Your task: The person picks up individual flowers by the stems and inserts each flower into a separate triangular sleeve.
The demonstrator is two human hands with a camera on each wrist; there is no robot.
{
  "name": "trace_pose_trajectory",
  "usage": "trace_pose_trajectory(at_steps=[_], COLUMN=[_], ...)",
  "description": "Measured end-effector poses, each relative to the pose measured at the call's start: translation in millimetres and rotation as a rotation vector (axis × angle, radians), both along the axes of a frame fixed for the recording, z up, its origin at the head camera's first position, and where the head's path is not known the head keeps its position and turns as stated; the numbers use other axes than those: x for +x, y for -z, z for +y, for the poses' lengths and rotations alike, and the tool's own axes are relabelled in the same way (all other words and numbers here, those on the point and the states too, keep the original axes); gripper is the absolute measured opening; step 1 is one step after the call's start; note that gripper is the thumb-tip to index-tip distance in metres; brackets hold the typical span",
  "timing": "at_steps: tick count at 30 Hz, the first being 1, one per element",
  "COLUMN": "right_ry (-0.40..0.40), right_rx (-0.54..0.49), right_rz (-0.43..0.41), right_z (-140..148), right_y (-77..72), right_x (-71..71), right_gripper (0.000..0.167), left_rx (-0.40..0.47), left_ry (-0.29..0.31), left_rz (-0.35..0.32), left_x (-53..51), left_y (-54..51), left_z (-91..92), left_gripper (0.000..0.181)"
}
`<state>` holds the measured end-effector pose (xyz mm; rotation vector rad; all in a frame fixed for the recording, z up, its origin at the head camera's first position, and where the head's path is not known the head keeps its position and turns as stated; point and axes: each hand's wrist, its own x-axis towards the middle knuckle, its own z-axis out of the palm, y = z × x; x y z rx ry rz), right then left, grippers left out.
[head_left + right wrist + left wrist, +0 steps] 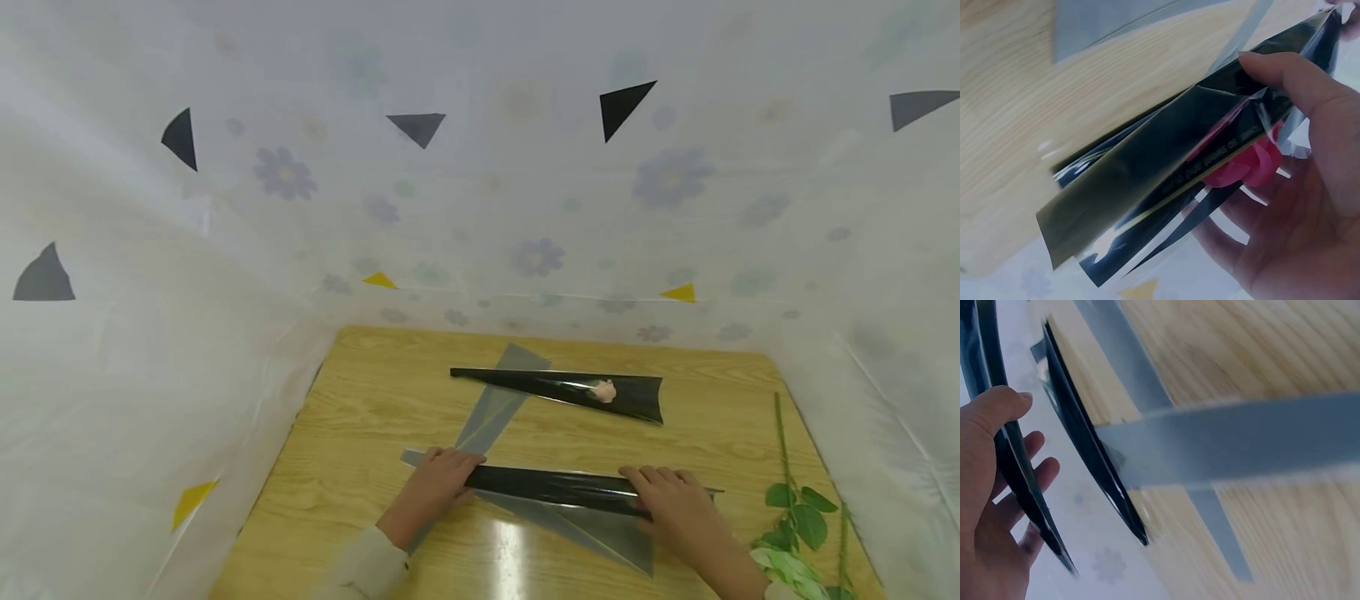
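Note:
Both hands hold a black flower sleeve (551,486) crosswise near the table's front. My left hand (438,482) grips its narrow end; in the left wrist view the thumb (1004,409) lies over the sleeve and the fingers curl beneath. At the wider end, my right hand (678,510) holds it between thumb and fingers. Through its clear side a bright pink flower (1250,165) shows in the right wrist view; the stem is hidden. Under the held sleeve lie flat greyish sleeves (592,527). Farther back rests another black sleeve (517,383) with a pale pink flower (603,391) inside.
Another flat grey sleeve (491,412) runs slantwise under the back black sleeve. Along the right side of the wooden table (360,392) lie green stems with leaves (810,527) and a pale green-white flower (791,571). White patterned sheeting (480,208) surrounds the table.

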<state>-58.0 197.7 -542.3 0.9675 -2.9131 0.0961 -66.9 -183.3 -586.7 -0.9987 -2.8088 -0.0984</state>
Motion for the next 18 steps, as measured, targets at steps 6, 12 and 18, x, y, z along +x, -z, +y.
trace_pose_trajectory(at_steps=[6, 12, 18], right_ry=[-0.036, -0.07, -0.099], right_rx=[-0.002, -0.054, -0.029], right_rz=[0.05, 0.143, 0.193], right_z=[-30.5, -67.4, -89.2], right_y=[3.4, 7.2, 11.3], right_x=[-2.9, -6.3, -6.9], right_gripper=[0.065, 0.056, 0.064], left_rx=[-0.005, -0.033, -0.033], left_ry=[0.004, 0.03, 0.045], left_rz=[-0.01, 0.078, 0.093], left_x=[-0.8, -3.6, -8.1], left_y=[-7.0, -10.5, -9.3], left_z=[33.9, 63.1, 81.2], left_gripper=[0.053, 0.056, 0.051])
